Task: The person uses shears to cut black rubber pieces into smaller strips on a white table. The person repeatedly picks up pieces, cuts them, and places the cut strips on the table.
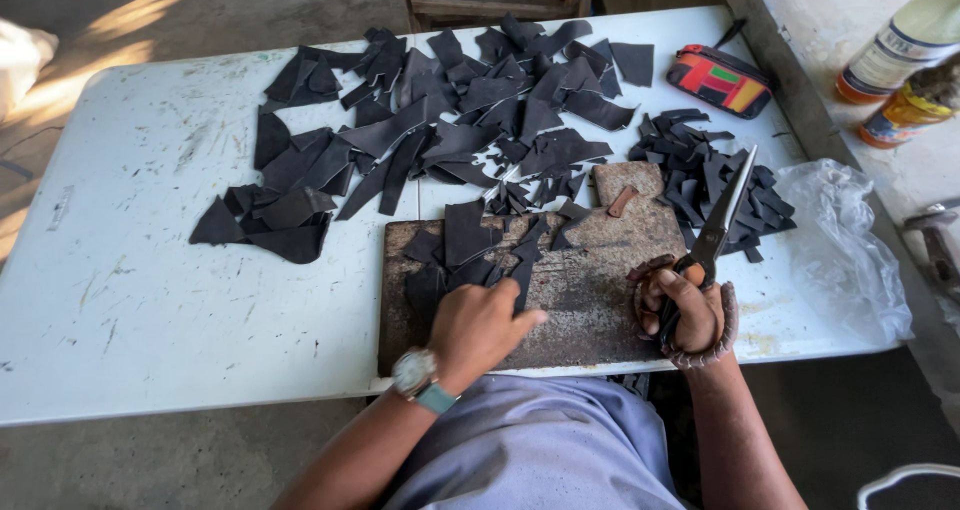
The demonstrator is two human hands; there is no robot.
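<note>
Inspector: State of hands?

Me: My right hand (685, 308) grips the scissors (712, 232), blades shut, pointing to one o'clock; my left hand (482, 327) presses, fingers curled, on a dark leather piece (520, 270) on the cutting board (590, 290).

Inspector: Risk?

Me: Fingers lie near the cut line; a slipping piece could mean a nick.

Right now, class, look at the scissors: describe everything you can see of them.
The scissors are large shears with long, pale metal blades and dark, worn handle loops. The blades look shut or nearly so, and point up and away from the person, slanting to the right. The right hand grips the handles, fingers through the loops, at the right edge of the board. The blade tips reach over a pile of small dark scraps. Nothing is visibly between the blades.
</note>
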